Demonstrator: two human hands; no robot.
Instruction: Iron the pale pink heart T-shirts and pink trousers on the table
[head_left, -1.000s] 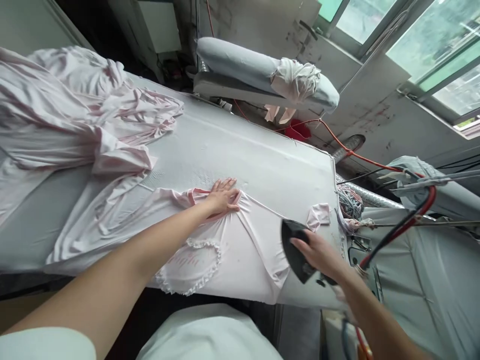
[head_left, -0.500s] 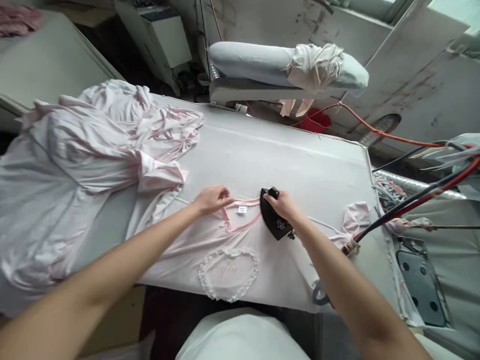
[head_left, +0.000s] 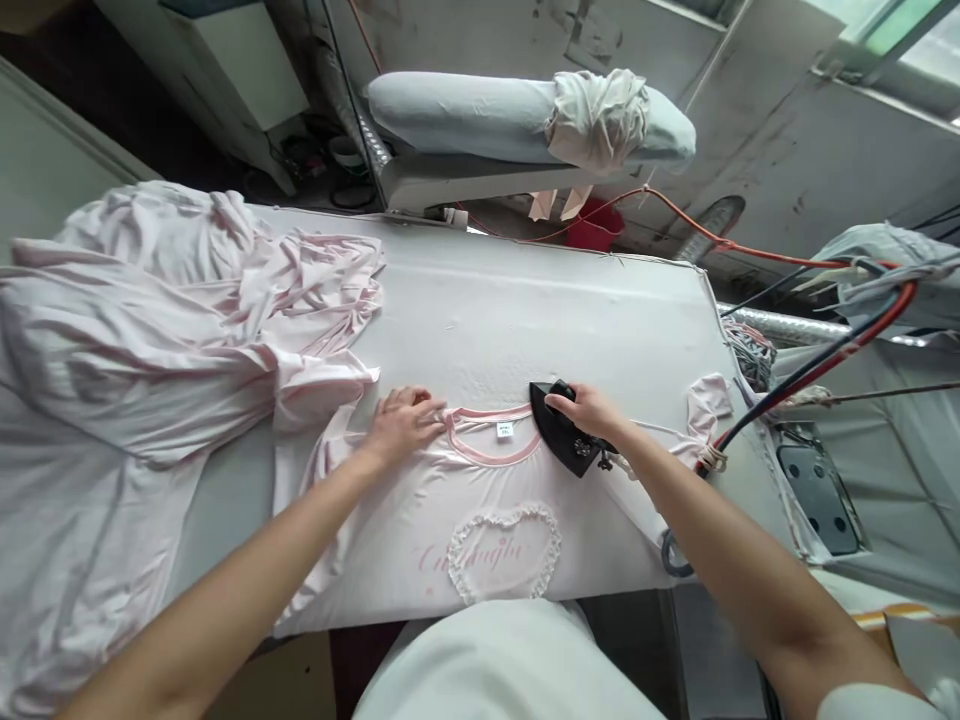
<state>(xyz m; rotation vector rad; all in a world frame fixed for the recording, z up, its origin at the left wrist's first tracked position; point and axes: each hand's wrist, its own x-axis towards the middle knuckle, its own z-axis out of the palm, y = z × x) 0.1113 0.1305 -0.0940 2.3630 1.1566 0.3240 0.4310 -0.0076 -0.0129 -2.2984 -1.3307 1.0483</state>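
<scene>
A pale pink shirt (head_left: 390, 540) lies on the padded board (head_left: 480, 330), with a frilled heart and script on its front and a darker pink neckband around a white label (head_left: 505, 430). My right hand (head_left: 589, 410) is wrapped round the handle of a black iron (head_left: 570, 440), which rests on the shirt's shoulder just right of the neckline. My left hand (head_left: 409, 418) is at the other shoulder, its fingertips together on the fabric beside the left end of the neckband. Whether it pinches the cloth is hard to make out.
A big heap of pale pink garments (head_left: 150, 330) covers the left side. Behind the board stands a padded sleeve arm (head_left: 465, 115) with a bunched cloth. Red and black hoses (head_left: 825, 365) come in from the right. A red bucket (head_left: 595, 225) is behind.
The view has shifted. The neckline, pulled into an angular shape before, now lies rounded. My left hand has moved from the neckband's edge to the left shoulder; the iron remains beside the neckline.
</scene>
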